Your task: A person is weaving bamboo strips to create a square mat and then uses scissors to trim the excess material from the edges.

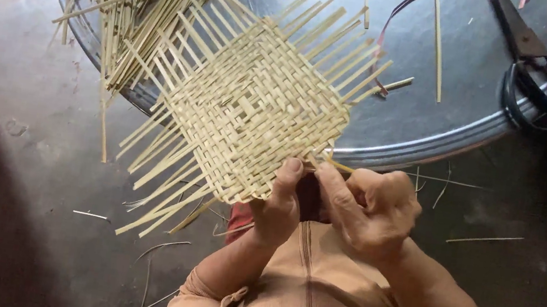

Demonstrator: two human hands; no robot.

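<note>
Left hand [278, 207] pinching woven mat [252, 105] edge | right hand [371, 212] gripping strip [337, 164] beside it

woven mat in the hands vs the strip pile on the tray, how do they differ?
The square woven mat of pale bamboo strips is interlaced into a grid; the pile of loose pale bamboo strips is unwoven, lying roughly parallel. The mat is pinched at its near edge by the left hand and right hand; the pile lies untouched on the round metal tray. Both look like the same flat pale material.

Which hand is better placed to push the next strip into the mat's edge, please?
Probably the right hand: its fingertips pinch a strip at the mat corner, while the left hand grips the edge, steadying it.
</note>
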